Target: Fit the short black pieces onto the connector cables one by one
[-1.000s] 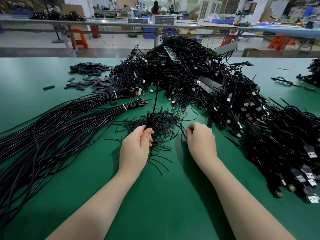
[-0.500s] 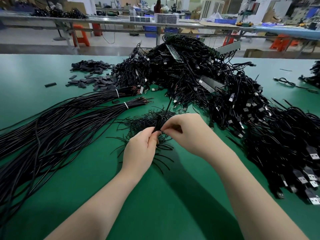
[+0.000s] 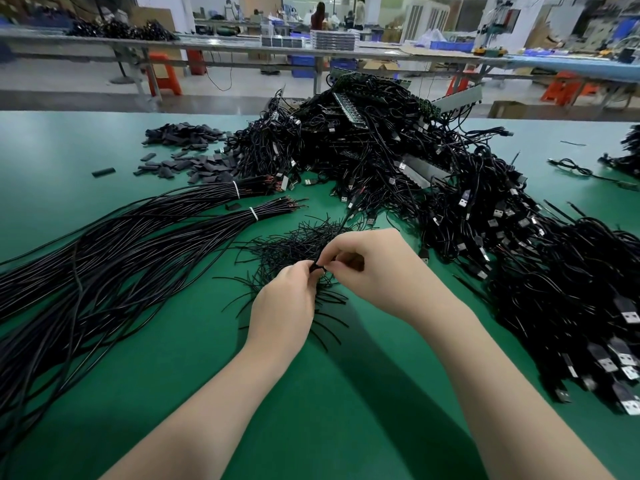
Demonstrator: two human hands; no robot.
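Two hands over the thin black tube pile (image 3: 294,244), mid green table (image 3: 104,393). Left hand (image 3: 284,306) pinches a short black piece (image 3: 317,266); right hand (image 3: 377,268) pinches at the same spot, probably a cable end, too small to confirm. Two tied cable bundles (image 3: 145,230) left, USB cable heap (image 3: 467,202) right. Near table edge open.

On the worktop (image 3: 104,143), the tied cable bundles (image 3: 114,244) lie at left. A heap of connector cables (image 3: 398,161) fills the far centre and runs down the right side. The short pieces (image 3: 194,157) lie far left, the thin strands (image 3: 287,244) at centre under both hands.
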